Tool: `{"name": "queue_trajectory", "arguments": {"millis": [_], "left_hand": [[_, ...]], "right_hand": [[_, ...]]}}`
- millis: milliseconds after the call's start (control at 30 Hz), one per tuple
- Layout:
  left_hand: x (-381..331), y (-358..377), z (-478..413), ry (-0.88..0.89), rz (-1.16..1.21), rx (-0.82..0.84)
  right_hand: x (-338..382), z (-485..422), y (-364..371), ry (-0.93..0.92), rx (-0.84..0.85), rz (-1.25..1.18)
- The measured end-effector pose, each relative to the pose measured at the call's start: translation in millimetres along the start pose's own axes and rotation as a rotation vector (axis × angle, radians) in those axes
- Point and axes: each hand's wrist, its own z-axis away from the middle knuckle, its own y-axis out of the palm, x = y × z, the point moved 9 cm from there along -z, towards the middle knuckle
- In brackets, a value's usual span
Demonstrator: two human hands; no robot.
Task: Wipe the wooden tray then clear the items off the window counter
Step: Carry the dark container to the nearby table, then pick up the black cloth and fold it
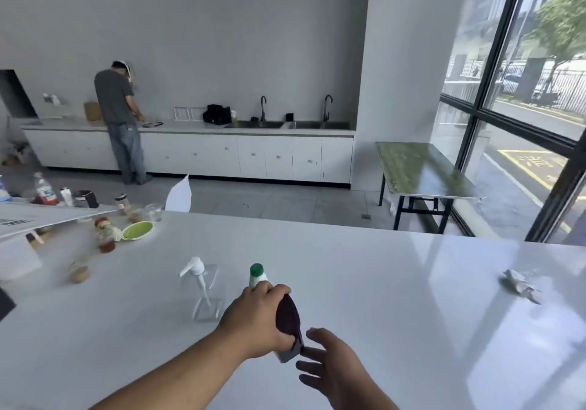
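1. White glossy counter (364, 282) fills the lower part of the view; beyond it lie a grey tiled floor and a long run of white cabinets with two sinks and two dark taps (327, 109) against the far wall
2. At that far worktop a person in a grey shirt and jeans (119, 121) stands with their back turned
3. On the right, tall dark-framed windows (513, 98) look out on a street, with a green-topped folding table (418, 168) beside them
4. The left hand (253, 317) is closed around a bottle with a green cap, a white neck and a dark red label (287, 316), tilted so that the cap points away and the base comes toward the camera; the fingers wrap over its upper body
5. The right hand (333, 365) is just beside the bottle's base, fingers spread apart and slightly curled; whether they touch the bottle I cannot tell
6. Just left of the held bottle stands a clear, empty pump dispenser with a white pump head (203, 289), upright on the counter
7. Well apart to the right lies a crumpled grey-white paper or cloth (520, 284)
8. At the far left sits a cluster of items: a lime green shallow dish (137, 230), a sauce bottle with reddish contents (106, 236), small jars and a plastic drink bottle with a red label (45, 190), partly blurred
9. No wooden tray can be made out
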Motion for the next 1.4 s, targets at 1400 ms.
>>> {"name": "queue_trajectory", "arguments": {"millis": [1400], "left_hand": [[-59.8,100.9,-230.4,0.540,0.010,0.289]], "right_hand": [[127.6,-86.1,-91.8,-0.210,-0.833,1.064]]}}
